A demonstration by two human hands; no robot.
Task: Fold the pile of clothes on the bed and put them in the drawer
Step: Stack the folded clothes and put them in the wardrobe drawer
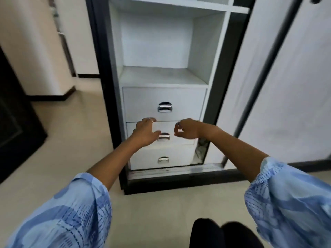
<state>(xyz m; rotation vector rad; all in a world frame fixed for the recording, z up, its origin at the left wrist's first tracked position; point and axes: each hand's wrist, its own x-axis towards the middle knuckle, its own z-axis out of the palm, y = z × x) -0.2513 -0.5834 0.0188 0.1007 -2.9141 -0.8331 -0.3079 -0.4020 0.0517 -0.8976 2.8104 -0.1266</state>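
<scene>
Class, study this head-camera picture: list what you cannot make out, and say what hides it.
- Insides of the three white drawers: shut fronts hide them.
- Middle drawer's chrome handle: partly behind the left hand.
- Right hand: fingers curled and blurred; whether it holds anything is unclear.
- Clothes and bed: outside the frame.
- Upper white shelf: cut by the top edge.

- Pale beige floor [75, 140] spreads below and left of the fingers.
- White shelf [161, 76] sits above them, framed in black.
- White sliding door [286, 86] stands to the right.
- Cream wall [32, 51], dark skirting, far left.
</scene>
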